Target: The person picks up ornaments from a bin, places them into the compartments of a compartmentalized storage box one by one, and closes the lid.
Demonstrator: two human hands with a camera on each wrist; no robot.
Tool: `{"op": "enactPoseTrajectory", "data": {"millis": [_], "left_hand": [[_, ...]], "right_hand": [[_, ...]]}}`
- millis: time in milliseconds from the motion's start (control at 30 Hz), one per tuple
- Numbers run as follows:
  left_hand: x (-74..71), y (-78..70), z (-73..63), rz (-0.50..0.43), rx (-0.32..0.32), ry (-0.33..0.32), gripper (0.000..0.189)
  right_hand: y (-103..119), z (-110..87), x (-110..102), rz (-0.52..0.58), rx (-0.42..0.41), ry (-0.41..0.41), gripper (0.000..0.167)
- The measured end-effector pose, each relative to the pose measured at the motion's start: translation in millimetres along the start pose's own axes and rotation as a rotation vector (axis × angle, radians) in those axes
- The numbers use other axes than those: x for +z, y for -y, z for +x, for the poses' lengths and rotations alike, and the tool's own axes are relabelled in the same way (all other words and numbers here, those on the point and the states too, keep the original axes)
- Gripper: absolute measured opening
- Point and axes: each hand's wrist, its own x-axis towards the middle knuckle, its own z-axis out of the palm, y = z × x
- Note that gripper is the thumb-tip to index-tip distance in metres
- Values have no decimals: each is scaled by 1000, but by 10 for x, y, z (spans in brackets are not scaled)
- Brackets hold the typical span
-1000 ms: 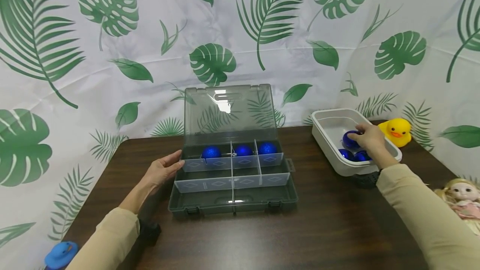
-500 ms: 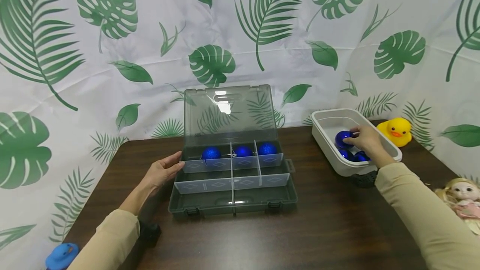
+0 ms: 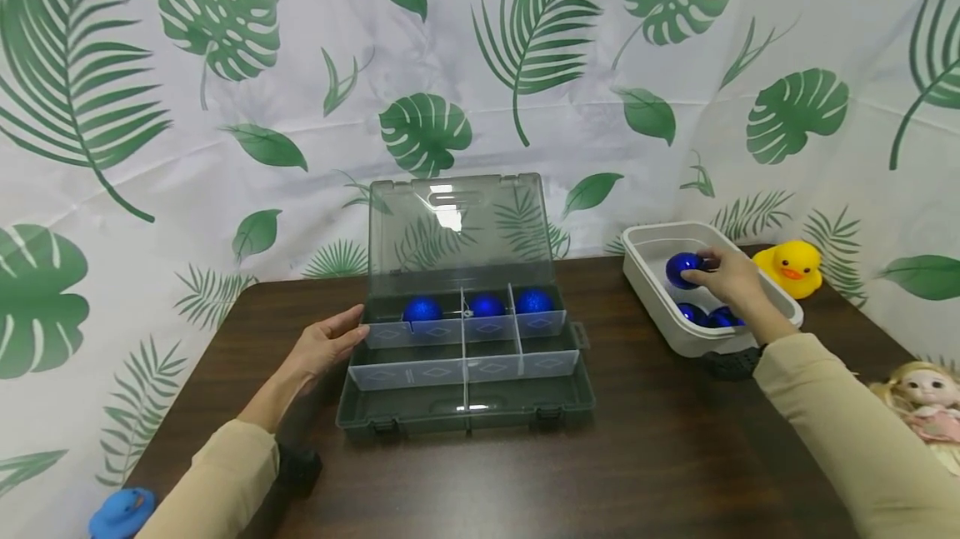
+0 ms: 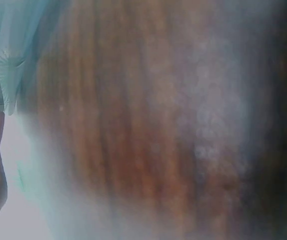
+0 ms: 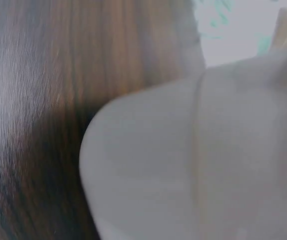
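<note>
My right hand [image 3: 729, 276] pinches a shiny blue ball [image 3: 681, 270], which looks like a Christmas bauble, over the inside of a white tub [image 3: 652, 289]. More blue balls [image 3: 692, 313] lie at the tub's near end. In the right wrist view the tub's pale outer wall [image 5: 143, 160] fills much of the picture. My left hand [image 3: 324, 345] rests with extended fingers at the left side of a grey see-through compartment box [image 3: 420, 422], its lid [image 3: 457, 231] standing up. In the back row sit a glittery blue ball [image 3: 422, 308], a second ball [image 3: 486, 304] and a third ball [image 3: 535, 301], one per compartment.
A yellow rubber duck [image 3: 793, 267] stands right behind the tub. On the right edge lies a doll [image 3: 933, 406], and a blue duck [image 3: 122, 512] is at the lower left. A leaf-print cloth [image 3: 315, 47] hangs behind the dark wooden table [image 3: 510, 489].
The right hand has lifted the blue ball up from the others and shifted slightly left inside the tub. The left hand and the compartment box stay where they were.
</note>
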Motion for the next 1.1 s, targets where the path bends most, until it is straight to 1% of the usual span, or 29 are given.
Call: {"op": "enactPoseTrajectory", "data": {"millis": [100, 200, 267, 333, 367, 433, 500, 567, 700, 800, 967, 1100], "left_hand": [[-3, 23, -1, 1, -5, 2, 70], [-17, 6, 2, 8, -3, -2, 70], [-21, -1, 1, 17, 6, 3, 69], [-16, -6, -4, 22, 17, 4, 68], [-14, -6, -5, 23, 23, 6, 67], [-9, -4, -9, 25, 31, 10, 66], [-3, -1, -13, 23, 30, 8, 66], [3, 2, -18, 19, 28, 9, 66], [9, 4, -24, 14, 29, 11, 65], [11, -5, -24, 13, 33, 11, 65], [8, -12, -31, 14, 28, 8, 65], [-2, -7, -37, 7, 19, 3, 65]], "right_hand": [[118, -47, -14, 71, -27, -61, 58], [308, -88, -13, 157, -69, -125, 57], [461, -107, 26, 217, -131, -167, 55], [632, -124, 93, 262, -211, -190, 53], [720, -128, 138, 282, -261, -198, 52], [906, -146, 244, 318, -357, -189, 49], [1091, -167, 365, 347, -435, -147, 48], [1274, -191, 494, 394, -496, -81, 47], [1633, -257, 729, 467, -595, 93, 48], [1864, -316, 877, 473, -652, 212, 48], [2128, -363, 1102, 463, -731, 371, 49], [2268, -360, 1253, 504, -771, 480, 50]]}}
